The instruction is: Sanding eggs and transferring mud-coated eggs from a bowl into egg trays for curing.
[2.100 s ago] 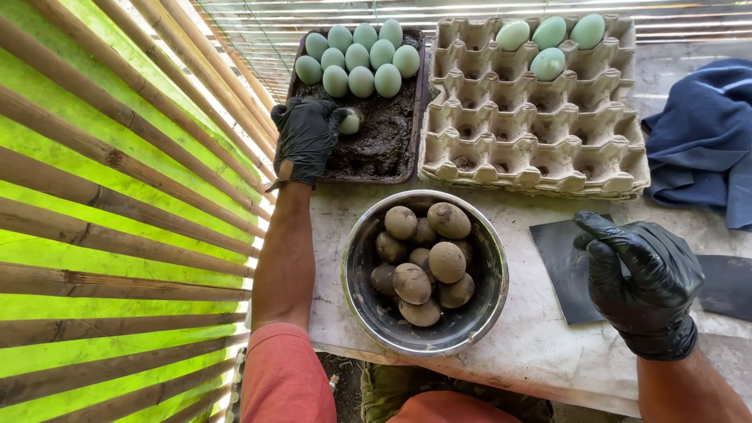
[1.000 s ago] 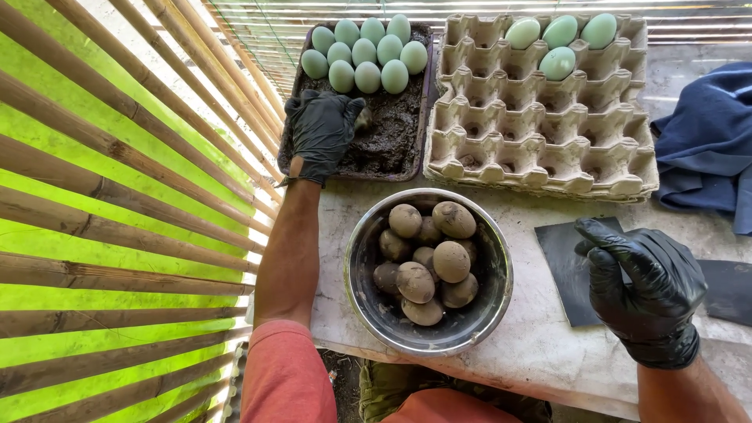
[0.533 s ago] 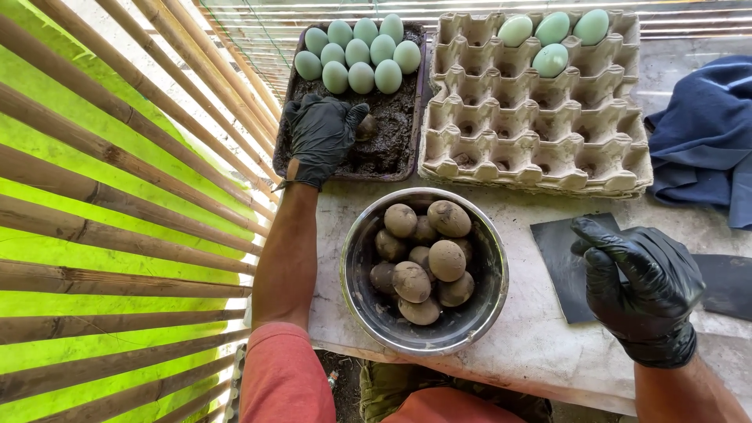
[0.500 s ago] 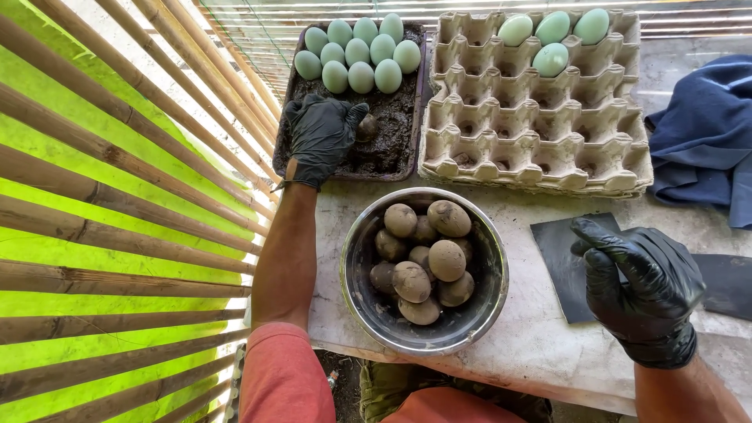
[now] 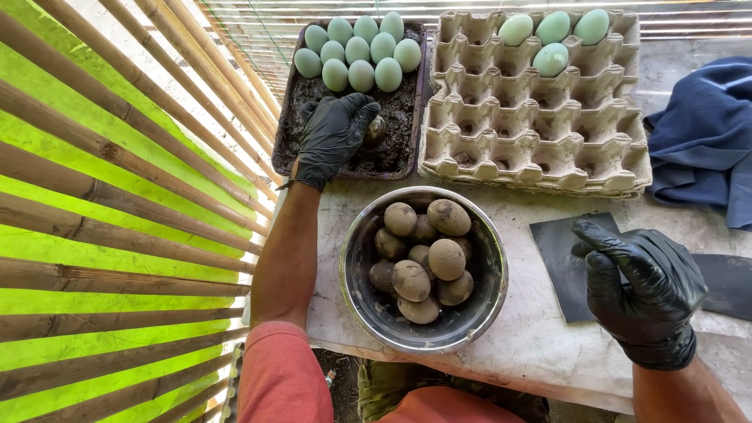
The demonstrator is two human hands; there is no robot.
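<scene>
Fingers (image 5: 356, 110) of the gloved left hand (image 5: 333, 137) curl over a mud-coated egg (image 5: 374, 129) lying in the dark tray (image 5: 286, 110), pinching it against the mud. Beyond them sit pale green eggs (image 5: 360, 51). Beside the tray stands a carton (image 5: 540, 117) with four more eggs. The right hand (image 5: 642, 286) rests loosely curled, empty, on a black sheet (image 5: 560, 266). Between both hands sits a metal bowl (image 5: 482, 313) of muddy eggs.

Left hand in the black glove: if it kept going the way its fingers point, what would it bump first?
Probably the mud-coated egg right at the left hand's fingers, lying on the dark soil in the tray; they may already touch it.
</scene>
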